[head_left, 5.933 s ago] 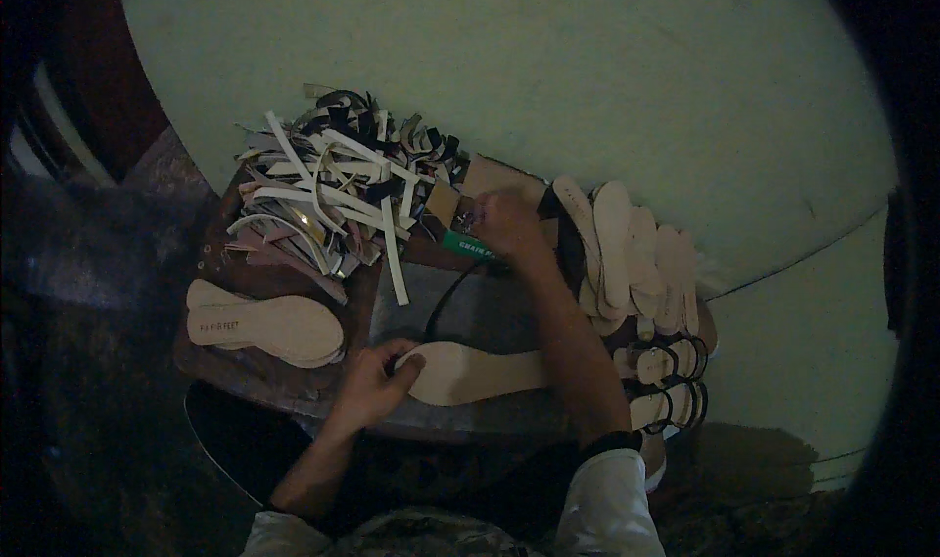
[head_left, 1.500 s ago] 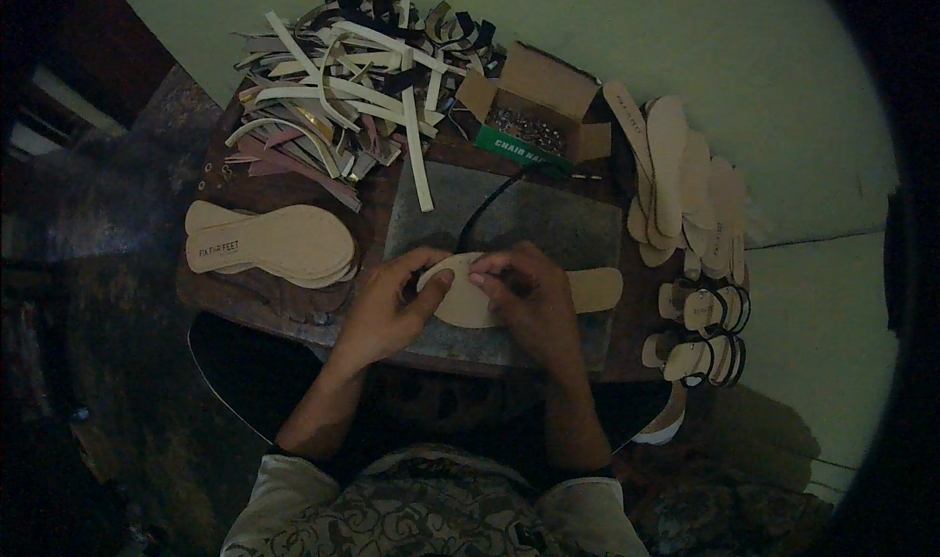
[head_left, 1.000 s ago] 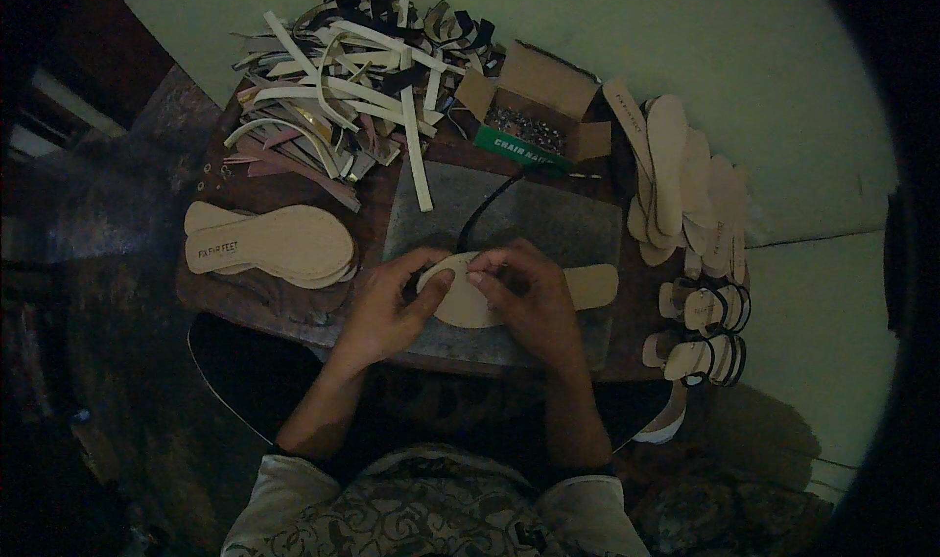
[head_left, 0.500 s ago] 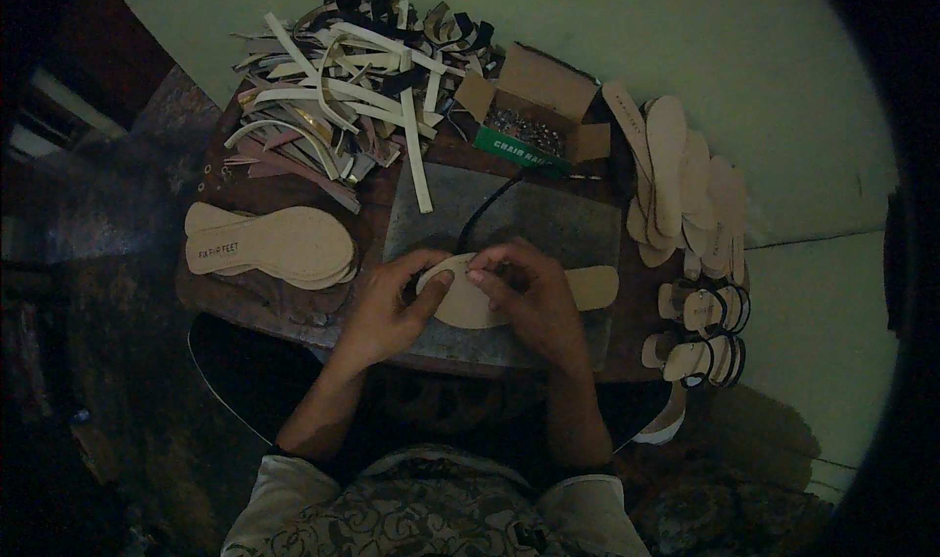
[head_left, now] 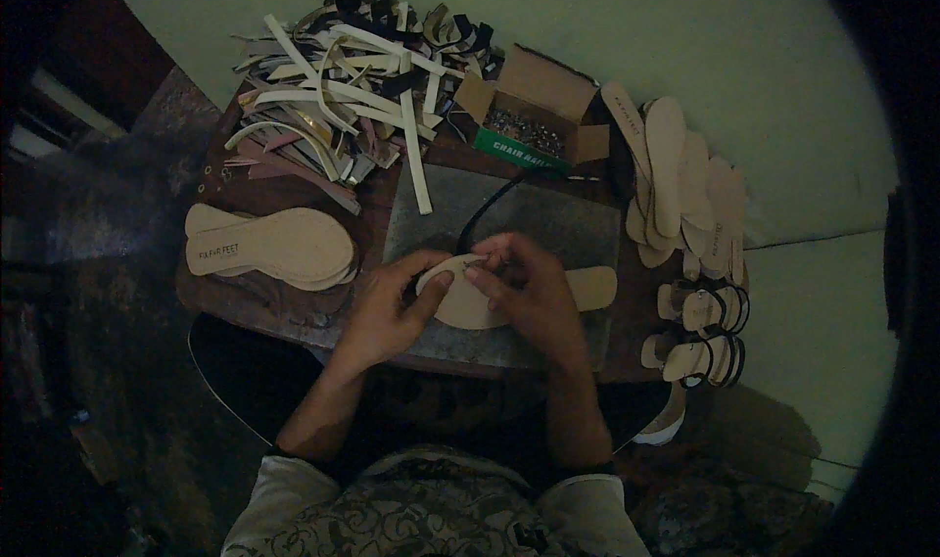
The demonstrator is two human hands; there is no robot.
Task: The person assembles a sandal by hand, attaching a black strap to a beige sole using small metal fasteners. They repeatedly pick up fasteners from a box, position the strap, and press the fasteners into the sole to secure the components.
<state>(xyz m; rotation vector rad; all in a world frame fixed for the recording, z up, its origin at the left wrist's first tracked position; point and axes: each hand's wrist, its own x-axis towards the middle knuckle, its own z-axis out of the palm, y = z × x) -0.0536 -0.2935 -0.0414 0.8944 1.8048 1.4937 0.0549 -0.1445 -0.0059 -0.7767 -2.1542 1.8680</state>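
Note:
A beige shoe insole [head_left: 464, 307] lies over the grey slab, its broad end towards the left and its narrower end towards the right. My left hand [head_left: 390, 307] grips the rounded left end, thumb on top and fingers at the far edge. Thumb and fingers of my right hand [head_left: 534, 288] are pinched together over the insole's far edge; a small pale bit shows at the fingertips, too small to name. A thin black strap [head_left: 490, 205] runs from beside that edge up across the slab. Its near end is hidden by the insole and my fingers.
The grey slab [head_left: 411, 205] rests on a brown table. Beyond stand a heap of strap offcuts [head_left: 338, 87] and an open cardboard box [head_left: 534, 126] of small metal nails. Stacked insoles [head_left: 274, 249] lie left, more insoles [head_left: 666, 165] right, near black-strapped sandals [head_left: 705, 356].
My right index finger and thumb have shifted slightly at the insole's far edge. My left hand and the insole stay almost where they were.

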